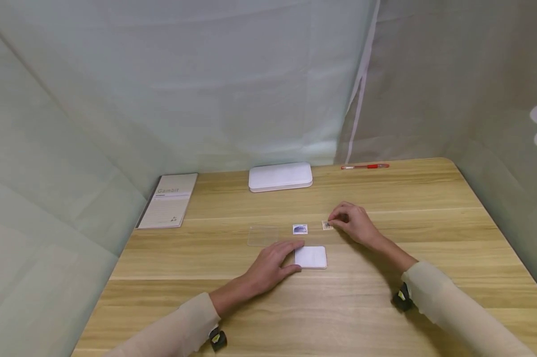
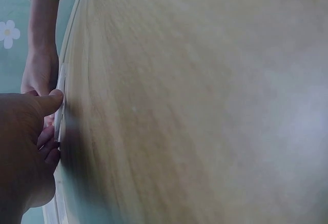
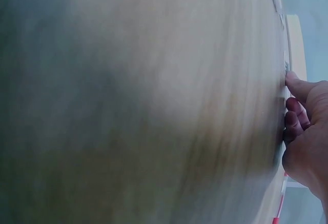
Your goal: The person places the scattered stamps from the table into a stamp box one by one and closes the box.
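I saw a little stamp (image 1: 325, 225) at the fingertips of the right hand (image 1: 356, 224), on that hand's left, so the right hand was nearer. Its thumb and finger were close together and pinched the stamp's edge, hiding part of it, so I couldn't tell its long side. From the left hand (image 1: 270, 267), the stamp was farther out and to the right. The left hand had thumb and fingers spread a bit, gripping the left end of a small white case (image 1: 312, 258). The case's long side ran left to right. Another stamp (image 1: 300, 229) lay between the hands, just past the case.
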Demonstrator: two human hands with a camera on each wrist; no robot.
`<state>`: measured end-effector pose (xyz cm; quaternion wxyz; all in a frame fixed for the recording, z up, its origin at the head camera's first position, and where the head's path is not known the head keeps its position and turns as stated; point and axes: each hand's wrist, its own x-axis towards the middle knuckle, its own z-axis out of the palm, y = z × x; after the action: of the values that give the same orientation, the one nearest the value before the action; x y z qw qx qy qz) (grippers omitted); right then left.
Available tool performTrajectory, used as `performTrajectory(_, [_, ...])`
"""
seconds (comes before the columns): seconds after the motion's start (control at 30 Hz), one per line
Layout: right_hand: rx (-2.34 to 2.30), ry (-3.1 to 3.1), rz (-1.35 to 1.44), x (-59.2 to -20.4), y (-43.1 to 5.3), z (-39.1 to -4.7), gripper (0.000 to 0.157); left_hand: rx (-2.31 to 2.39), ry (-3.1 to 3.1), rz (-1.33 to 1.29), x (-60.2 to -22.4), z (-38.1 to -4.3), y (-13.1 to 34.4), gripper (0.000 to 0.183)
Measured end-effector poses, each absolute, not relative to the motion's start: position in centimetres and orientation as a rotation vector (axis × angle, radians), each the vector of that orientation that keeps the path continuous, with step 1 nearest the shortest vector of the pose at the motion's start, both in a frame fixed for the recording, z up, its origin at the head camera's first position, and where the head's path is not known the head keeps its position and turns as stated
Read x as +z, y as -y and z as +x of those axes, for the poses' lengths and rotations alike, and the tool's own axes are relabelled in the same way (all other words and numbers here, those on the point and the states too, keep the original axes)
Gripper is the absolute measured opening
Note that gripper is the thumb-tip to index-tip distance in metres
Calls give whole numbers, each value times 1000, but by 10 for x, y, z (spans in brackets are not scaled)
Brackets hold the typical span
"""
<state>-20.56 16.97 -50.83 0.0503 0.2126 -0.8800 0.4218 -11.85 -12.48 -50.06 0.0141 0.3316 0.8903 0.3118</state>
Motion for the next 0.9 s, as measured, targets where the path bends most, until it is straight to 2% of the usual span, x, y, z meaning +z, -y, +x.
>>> performTrajectory(0.9, [1483, 2741, 649, -496, -174, -194, 4, 934, -2782, 1033, -499, -117, 124, 59])
